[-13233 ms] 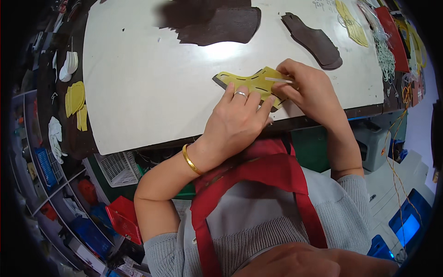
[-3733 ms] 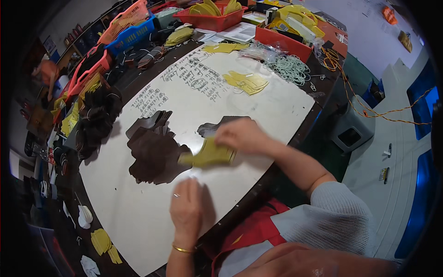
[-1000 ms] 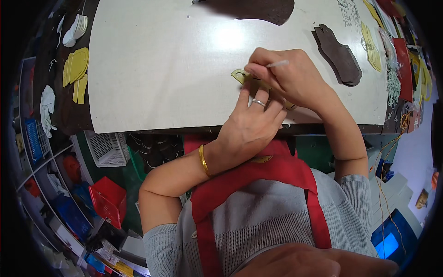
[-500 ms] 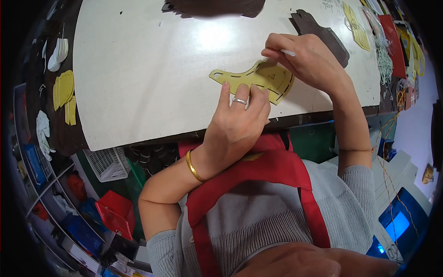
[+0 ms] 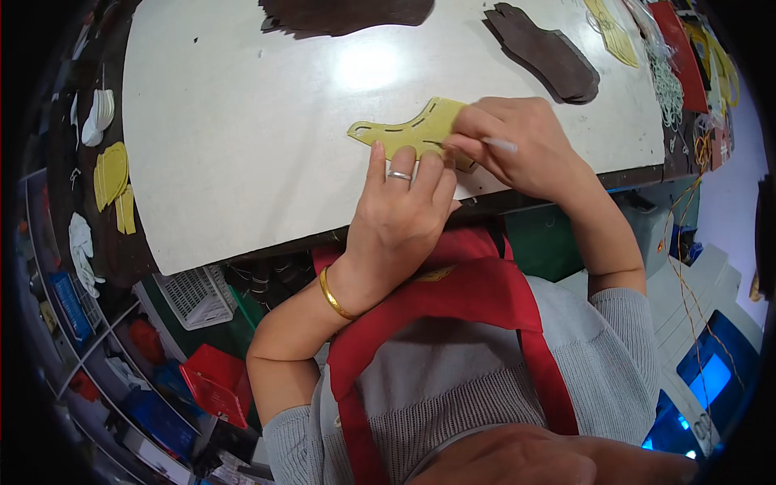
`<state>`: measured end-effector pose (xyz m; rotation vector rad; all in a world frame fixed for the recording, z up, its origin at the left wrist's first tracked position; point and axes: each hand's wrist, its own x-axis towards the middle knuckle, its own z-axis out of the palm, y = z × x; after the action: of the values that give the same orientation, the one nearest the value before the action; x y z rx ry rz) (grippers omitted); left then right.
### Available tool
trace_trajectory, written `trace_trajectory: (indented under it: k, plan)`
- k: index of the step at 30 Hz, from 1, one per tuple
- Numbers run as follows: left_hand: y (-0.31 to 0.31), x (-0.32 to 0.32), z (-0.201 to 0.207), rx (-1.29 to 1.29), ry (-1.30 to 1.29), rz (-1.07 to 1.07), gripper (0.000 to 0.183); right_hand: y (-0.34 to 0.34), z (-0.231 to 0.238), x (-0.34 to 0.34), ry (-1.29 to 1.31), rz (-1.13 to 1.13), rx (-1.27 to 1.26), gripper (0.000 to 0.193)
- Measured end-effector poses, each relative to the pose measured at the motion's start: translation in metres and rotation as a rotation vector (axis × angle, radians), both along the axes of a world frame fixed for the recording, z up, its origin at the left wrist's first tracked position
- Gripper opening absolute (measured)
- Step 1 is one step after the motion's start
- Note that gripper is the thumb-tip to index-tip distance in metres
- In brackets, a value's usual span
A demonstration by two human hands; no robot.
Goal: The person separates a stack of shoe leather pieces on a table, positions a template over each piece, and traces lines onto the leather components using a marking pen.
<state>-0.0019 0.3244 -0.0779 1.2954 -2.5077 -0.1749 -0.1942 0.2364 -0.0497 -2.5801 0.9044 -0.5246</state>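
Upper centre, the left hand (image 5: 402, 212), fingers spread, presses the yellow template (image 5: 416, 134) onto the desk (image 5: 234, 162); the right hand (image 5: 519, 147) pinches a pale pen (image 5: 501, 145). Uneven pressure could let the template slip, skewing marks.

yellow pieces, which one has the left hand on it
The dark-dashed yellow piece, near the white board's near edge: the left hand presses it. The far-left yellow pieces and upper-right yellow bundle lie untouched.

Free board (image 5: 226, 178) leftward — brown stack (image 5: 347, 14) beyond
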Motion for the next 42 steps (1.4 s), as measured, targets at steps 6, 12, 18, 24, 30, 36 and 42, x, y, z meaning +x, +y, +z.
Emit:
trace_trajectory:
  k: [6, 12, 18, 24, 30, 36, 42]
  plan:
    - [-0.003, -0.003, 0.006, 0.000, 0.027, 0.026, 0.054, 0.015, 0.014, -0.033, -0.227, -0.285, 0.169, 0.025]
    - [-0.006, -0.002, 0.008, 0.042, -0.015, 0.023, 0.056, 0.009, -0.009, -0.031, -0.040, -0.443, -0.033, 0.024]
    - [-0.008, -0.003, 0.009, 0.018, -0.022, 0.018, 0.055, 0.059, -0.004, 0.000, 0.028, -0.270, -0.147, 0.019]
    - [-0.013, -0.003, 0.009, -0.042, -0.020, -0.005, 0.042, -0.006, 0.000, -0.022, -0.303, -0.479, 0.315, 0.025]
    - [-0.026, -0.009, 0.001, -0.232, -0.053, 0.090, 0.012, -0.014, 0.000, -0.009, 0.168, -0.370, 0.226, 0.025]
    - [-0.098, 0.023, 0.012, -0.349, 0.124, 0.090, 0.023, -0.055, 0.015, -0.103, -0.291, -0.827, 0.392, 0.033]
    - [-0.066, 0.020, 0.004, -0.071, 0.066, 0.109, 0.033, -0.041, -0.002, -0.129, -0.620, -0.820, 0.201, 0.030]
